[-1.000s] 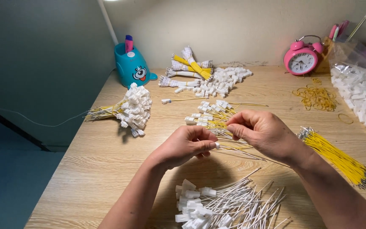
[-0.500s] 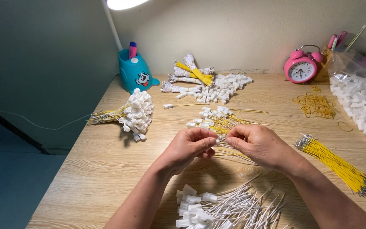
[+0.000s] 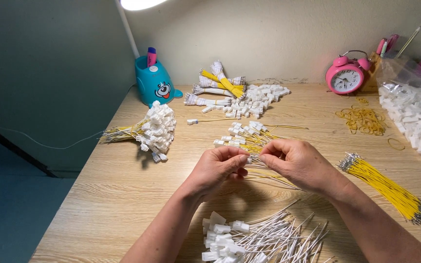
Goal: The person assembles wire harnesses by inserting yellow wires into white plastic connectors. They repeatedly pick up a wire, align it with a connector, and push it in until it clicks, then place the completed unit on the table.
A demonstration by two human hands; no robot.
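Hands closed together; 2 hands [image 3: 219,168] [image 3: 299,163] pinch perhaps 1 white connector [image 3: 249,159].

Light wooden desk [image 3: 98,195] holding wire bundles [image 3: 386,185], white connectors [image 3: 157,129], rubber bands [image 3: 361,119] — plus a pink alarm clock [image 3: 345,78] and blue pen holder [image 3: 152,85].

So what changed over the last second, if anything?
The right hand drew in toward the left hand; their fingertips now meet over a small white connector on a wire. The camera tilted slightly. The bundles, yellow wires and pink clock stayed put.
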